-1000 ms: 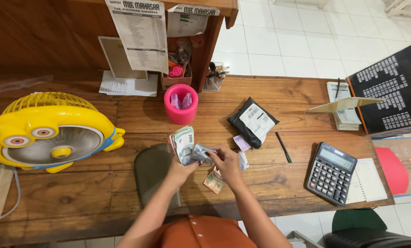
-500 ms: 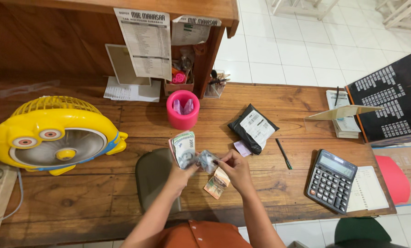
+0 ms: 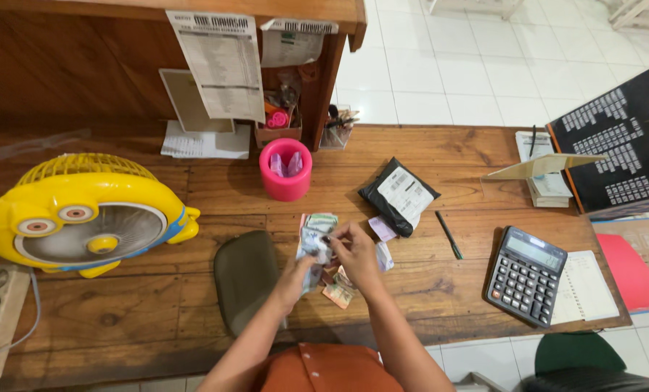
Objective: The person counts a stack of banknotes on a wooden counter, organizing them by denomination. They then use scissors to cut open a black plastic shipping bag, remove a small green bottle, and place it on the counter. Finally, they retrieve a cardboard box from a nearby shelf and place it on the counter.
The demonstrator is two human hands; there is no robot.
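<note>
- 2 hands at desk centre: left hand grips a fanned wad of banknotes from below, right hand pinches its top note.
- Several loose notes on the wooden desk under the hands; count unclear.
- 1 calculator, 1 pen, 1 black parcel, 1 pink cup, 1 yellow fan.

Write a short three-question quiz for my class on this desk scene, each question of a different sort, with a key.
1. True or false: the calculator lies on the yellow fan's side of the hands.
2. What does the left hand hold? A) a pen B) a stack of banknotes C) a cup
3. Fill in: the pink cup stands between the fan and the black ____.

Key: 1 false; 2 B; 3 parcel. The right hand fingers the notes too.
</note>
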